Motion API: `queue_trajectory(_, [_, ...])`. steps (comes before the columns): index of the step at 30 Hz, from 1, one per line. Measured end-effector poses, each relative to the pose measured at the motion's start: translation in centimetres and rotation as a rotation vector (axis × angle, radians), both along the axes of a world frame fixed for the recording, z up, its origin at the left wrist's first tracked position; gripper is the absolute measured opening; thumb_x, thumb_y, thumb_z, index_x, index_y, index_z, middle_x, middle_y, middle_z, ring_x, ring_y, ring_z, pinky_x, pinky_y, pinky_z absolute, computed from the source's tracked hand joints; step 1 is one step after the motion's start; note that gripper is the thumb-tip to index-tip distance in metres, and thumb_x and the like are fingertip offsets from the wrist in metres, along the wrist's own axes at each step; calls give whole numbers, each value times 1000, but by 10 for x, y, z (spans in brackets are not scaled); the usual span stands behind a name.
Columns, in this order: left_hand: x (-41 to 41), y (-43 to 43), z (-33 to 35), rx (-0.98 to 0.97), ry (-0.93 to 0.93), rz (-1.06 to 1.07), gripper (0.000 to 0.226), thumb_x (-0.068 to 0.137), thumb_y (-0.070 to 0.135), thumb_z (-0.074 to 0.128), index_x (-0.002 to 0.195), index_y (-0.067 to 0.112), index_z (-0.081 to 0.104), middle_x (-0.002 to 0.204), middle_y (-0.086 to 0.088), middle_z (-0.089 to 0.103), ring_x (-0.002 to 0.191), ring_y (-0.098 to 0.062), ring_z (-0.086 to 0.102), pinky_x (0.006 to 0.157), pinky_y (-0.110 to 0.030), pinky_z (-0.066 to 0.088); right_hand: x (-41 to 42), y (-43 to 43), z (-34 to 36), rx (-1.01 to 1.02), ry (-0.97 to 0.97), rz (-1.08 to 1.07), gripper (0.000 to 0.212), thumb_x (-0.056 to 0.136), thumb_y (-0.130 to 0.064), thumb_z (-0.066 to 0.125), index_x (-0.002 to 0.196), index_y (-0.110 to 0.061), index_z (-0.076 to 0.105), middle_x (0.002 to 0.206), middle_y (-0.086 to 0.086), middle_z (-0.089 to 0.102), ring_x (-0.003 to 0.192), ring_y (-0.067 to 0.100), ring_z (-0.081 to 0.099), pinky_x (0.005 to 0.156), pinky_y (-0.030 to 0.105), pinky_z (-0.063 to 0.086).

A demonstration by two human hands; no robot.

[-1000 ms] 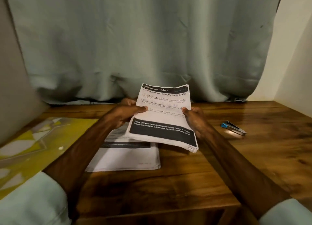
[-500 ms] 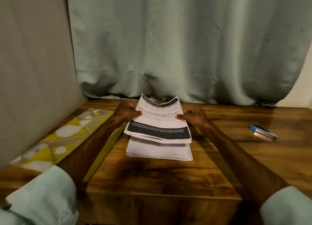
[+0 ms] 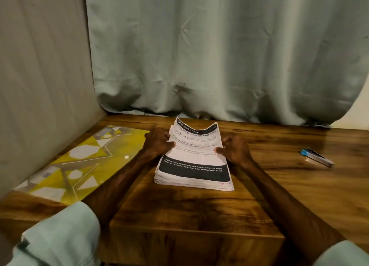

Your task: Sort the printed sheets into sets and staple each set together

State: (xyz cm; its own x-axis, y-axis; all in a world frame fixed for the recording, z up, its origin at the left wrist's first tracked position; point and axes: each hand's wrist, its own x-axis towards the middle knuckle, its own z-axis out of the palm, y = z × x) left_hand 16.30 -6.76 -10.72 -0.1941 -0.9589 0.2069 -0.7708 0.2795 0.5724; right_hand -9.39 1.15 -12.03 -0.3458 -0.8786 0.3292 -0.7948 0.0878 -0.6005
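Left hand (image 3: 157, 142) and right hand (image 3: 235, 149) pinch opposite edges of the printed sheets (image 3: 194, 157) between them, now lowered from mid-air onto the pile (image 3: 191, 183) below. This looks like squaring up, not stapling: the stapler (image 3: 317, 159) lies untouched, well beyond the right hand.

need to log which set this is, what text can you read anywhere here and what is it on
"RESSING TABLE", first letter lost at the curled edge: top black band of the top sheet.
"Large skincare lotion bottle (with liquid), funnel, 3-4 empty travel-sized bottles (with caps), open storage/travel pouch": its bottom black band.
Lines between the bands: too blurred.
Red scribble, bottom right corner: too small.
Stapler: none readable.
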Motion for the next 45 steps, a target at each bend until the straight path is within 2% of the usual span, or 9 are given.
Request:
queue_trajectory(5, [-10, 11, 1, 84, -25, -28, 61, 88, 23, 79, 144, 18, 55, 150, -8, 54, 136, -32, 51, 111, -41, 44, -4, 1, -12, 149, 1, -39, 29, 87, -38, 79, 92, -9, 80, 96, 11, 78, 68, 19, 63, 52, 26, 40])
queue_trajectory(11, [-24, 12, 15, 236, 70, -8, 67, 67, 19, 95, 128, 16, 70, 136, -8, 67, 120, -28, 64, 102, -39, 53, 8, 7, 2, 170, 2, -32, 53, 88, -30, 81, 132, -6, 63, 139, 14, 63, 125, 33, 59, 98, 39, 47])
queue_trajectory(20, [-24, -12, -4, 308, 225, -92, 85, 36, 40, 95, 116, 20, 74, 122, -2, 75, 103, -24, 72, 96, -45, 58, 7, 20, 2, 172, -97, 29, 51, 82, -25, 86, 125, -5, 68, 131, 13, 67, 117, 30, 64, 81, 30, 46])
queue_trajectory(26, [-30, 31, 23, 561, 448, -69, 41, 87, 2, 77, 126, 2, 65, 124, -10, 70, 91, -27, 69, 69, -32, 52, -2, 22, -4, 173, -228, 86, 43, 71, -23, 93, 111, -15, 79, 116, 7, 76, 97, 23, 73, 87, 39, 60])
queue_trajectory(30, [-35, 34, 13, 471, 682, -43, 35, 88, 0, 76, 122, -2, 68, 124, -20, 70, 87, -30, 72, 66, -36, 59, -10, 27, -9, 124, -475, 174, 37, 71, -9, 92, 106, -8, 79, 110, 7, 77, 78, 14, 75, 68, 23, 61])
queue_trajectory(33, [-41, 41, 13, 356, 839, -88, 28, 89, 5, 77, 116, -2, 71, 117, -20, 73, 91, -31, 75, 80, -43, 62, -14, 36, -7, 116, -834, 241, 39, 71, -5, 91, 107, 0, 76, 106, 16, 77, 89, 31, 77, 87, 48, 62])
queue_trajectory(36, [-46, 50, 24, 200, 892, -168, 19, 90, 12, 78, 106, 3, 75, 104, -14, 78, 79, -19, 76, 69, -30, 62, -17, 42, 2, 82, -1078, 381, 44, 78, -10, 87, 119, -1, 72, 116, 19, 74, 106, 39, 72, 99, 55, 55])
queue_trajectory(42, [-66, 68, 67, -4, 991, -308, 14, 94, 15, 73, 106, 8, 72, 95, 2, 77, 78, -8, 76, 62, -21, 58, -31, 47, 43, -214, -1102, 456, 44, 87, -11, 81, 129, -7, 67, 126, 18, 70, 113, 41, 69, 101, 62, 51])
queue_trajectory(45, [-79, 75, 83, -32, 1110, -374, 16, 98, 18, 69, 113, 12, 71, 105, -4, 79, 91, -17, 77, 73, -30, 62, -35, 55, 76, -385, -938, 365, 37, 88, -9, 78, 124, -6, 68, 117, 11, 75, 99, 26, 76, 80, 40, 62])
